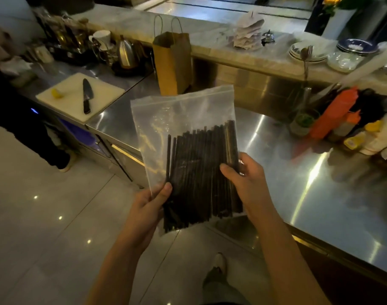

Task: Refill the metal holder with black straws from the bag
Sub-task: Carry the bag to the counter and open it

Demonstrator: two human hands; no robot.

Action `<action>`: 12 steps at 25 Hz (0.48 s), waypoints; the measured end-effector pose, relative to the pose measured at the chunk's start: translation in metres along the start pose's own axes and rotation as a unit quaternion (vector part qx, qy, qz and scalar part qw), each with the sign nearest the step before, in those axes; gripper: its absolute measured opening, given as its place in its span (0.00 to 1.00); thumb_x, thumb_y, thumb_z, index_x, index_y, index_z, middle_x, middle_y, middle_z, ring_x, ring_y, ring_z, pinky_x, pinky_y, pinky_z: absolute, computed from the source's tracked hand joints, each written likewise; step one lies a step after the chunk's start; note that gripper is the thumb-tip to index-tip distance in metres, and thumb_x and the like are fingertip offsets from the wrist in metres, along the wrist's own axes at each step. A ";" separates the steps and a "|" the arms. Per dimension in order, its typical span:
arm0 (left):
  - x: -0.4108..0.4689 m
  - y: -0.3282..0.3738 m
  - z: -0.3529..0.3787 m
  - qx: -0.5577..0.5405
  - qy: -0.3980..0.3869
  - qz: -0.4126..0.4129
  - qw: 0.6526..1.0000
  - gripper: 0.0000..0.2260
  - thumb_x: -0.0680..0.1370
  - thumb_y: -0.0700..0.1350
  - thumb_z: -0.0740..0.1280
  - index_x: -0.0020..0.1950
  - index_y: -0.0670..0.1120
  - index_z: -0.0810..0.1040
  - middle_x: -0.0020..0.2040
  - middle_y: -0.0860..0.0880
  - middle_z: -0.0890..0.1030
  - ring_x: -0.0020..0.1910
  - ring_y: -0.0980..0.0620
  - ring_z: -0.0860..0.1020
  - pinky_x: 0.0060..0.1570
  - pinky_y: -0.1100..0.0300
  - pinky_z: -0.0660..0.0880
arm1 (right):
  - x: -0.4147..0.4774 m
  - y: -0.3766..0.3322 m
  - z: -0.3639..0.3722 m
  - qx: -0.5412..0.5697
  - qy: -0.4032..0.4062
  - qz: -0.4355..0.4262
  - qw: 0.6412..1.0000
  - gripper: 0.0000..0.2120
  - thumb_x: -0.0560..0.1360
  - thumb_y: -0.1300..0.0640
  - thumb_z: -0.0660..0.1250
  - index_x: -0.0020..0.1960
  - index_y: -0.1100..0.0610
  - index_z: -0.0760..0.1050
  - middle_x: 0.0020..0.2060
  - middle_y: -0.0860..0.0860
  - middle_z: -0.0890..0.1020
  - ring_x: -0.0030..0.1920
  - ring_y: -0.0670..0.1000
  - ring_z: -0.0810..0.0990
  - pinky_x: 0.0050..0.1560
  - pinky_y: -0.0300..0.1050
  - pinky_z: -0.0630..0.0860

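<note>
- Both hands held the clear zip bag [183, 119] upright above the near edge of the steel bench [320, 172]: left hand [147, 201] pinched its lower-left edge, right hand [245, 179] curled around the lower-right side.
- Black straws [201, 172] sat bunched in the bag's lower half, all inside.
- Zip edge at the top looked shut; can't confirm.
- Step: bag in hand, nothing transferred yet.
- Metal holder: couldn't pick it out; maybe in the clutter beyond the bag, near the orange squeeze bottle [333, 113].
- Next: probably free one hand, open the zip, pull a bundle.
</note>
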State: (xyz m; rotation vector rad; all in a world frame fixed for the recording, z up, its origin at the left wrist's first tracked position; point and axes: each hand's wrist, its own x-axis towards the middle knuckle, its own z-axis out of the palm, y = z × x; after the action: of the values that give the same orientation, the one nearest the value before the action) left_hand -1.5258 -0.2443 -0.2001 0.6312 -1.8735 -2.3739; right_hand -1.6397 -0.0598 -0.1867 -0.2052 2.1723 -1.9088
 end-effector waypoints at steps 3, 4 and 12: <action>0.035 0.001 0.014 0.024 0.005 -0.003 1.000 0.14 0.81 0.42 0.60 0.62 0.39 0.79 0.59 0.43 0.82 0.61 0.48 0.79 0.60 0.50 0.75 | 0.040 -0.002 -0.022 0.014 0.024 -0.012 1.000 0.13 0.78 0.56 0.67 0.62 0.54 0.75 0.51 0.44 0.83 0.52 0.42 0.82 0.56 0.43 0.80; 0.043 -0.001 0.019 0.030 0.003 -0.001 1.000 0.14 0.81 0.42 0.60 0.62 0.39 0.79 0.60 0.42 0.82 0.62 0.47 0.78 0.61 0.49 0.74 | 0.050 -0.003 -0.029 0.019 0.032 -0.015 0.999 0.13 0.78 0.56 0.66 0.62 0.53 0.75 0.51 0.41 0.82 0.51 0.38 0.82 0.54 0.37 0.79; 0.084 -0.007 0.049 0.083 -0.030 0.000 0.996 0.14 0.82 0.41 0.57 0.62 0.40 0.79 0.59 0.42 0.82 0.63 0.46 0.78 0.58 0.55 0.78 | 0.104 -0.006 -0.067 0.027 0.081 -0.032 0.996 0.14 0.77 0.55 0.67 0.62 0.52 0.75 0.52 0.43 0.82 0.51 0.37 0.81 0.48 0.27 0.76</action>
State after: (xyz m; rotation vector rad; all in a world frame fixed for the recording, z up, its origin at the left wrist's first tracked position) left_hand -1.6179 -0.2213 -0.2214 0.5775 -2.1118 -2.2780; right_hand -1.7584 -0.0240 -0.1817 -0.1147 2.2380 -2.0838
